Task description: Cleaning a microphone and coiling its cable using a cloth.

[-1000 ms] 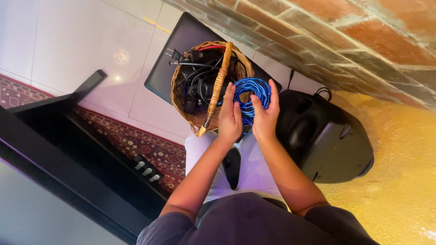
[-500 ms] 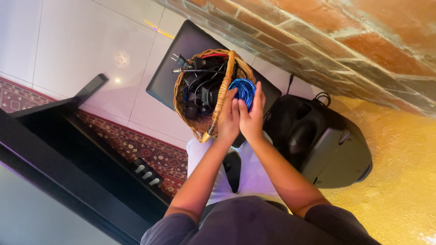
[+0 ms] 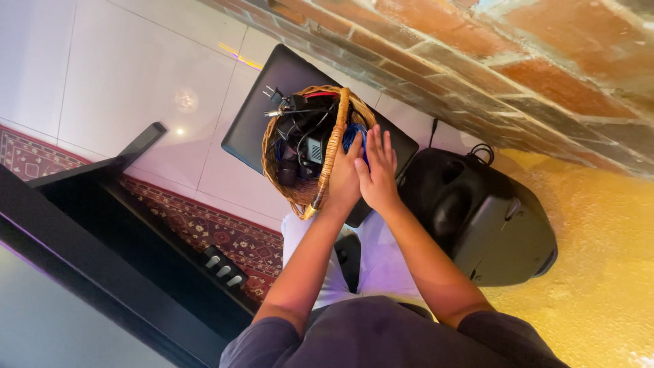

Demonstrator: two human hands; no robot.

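Blue cable (image 3: 352, 136), held up clear a second ago, now sits mostly sunk inside the wicker basket (image 3: 286, 187) among black leads, both hands (image 3: 345, 178) (image 3: 377, 174) flat, fingers extended, pressing it down.

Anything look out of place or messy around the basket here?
Mostly the wicker basket: it is crammed with tangled black cables, and a plug pokes over the rim. It sits on a closed laptop. Both hands, left hand and right hand, press a blue cable coil in. Nothing looks spilled or damaged.
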